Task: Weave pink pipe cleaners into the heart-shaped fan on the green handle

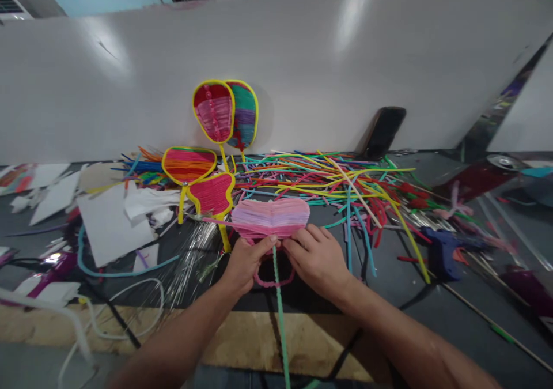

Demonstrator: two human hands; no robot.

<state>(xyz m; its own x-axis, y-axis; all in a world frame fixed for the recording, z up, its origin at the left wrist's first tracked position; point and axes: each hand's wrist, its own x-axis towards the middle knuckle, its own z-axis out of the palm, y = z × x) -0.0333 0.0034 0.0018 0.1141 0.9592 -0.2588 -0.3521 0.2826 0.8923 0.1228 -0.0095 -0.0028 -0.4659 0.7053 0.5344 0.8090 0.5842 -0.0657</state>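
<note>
Between both hands is a fan-shaped pipe-cleaner piece [271,215], pink and lilac, its wound rows filling the upper part. A pink loop [271,285] outlines its unfilled lower part. My left hand [246,262] pinches the piece's lower left edge, thumb on top near the middle. My right hand [317,256] has its fingers closed on the lower right edge, close to the left thumb. A green pipe cleaner [280,314] runs from the middle of the piece down toward me. One pink end sticks out to the left. The right fingertips are partly hidden.
Finished yellow-rimmed fans [213,112] lean on the white board [302,78]; more fans [211,195] lie in front. Loose pipe cleaners [311,176] spread behind my hands. A phone [383,132], a blue glue gun [444,253] and a can [479,178] are right; paper [114,225] lies left.
</note>
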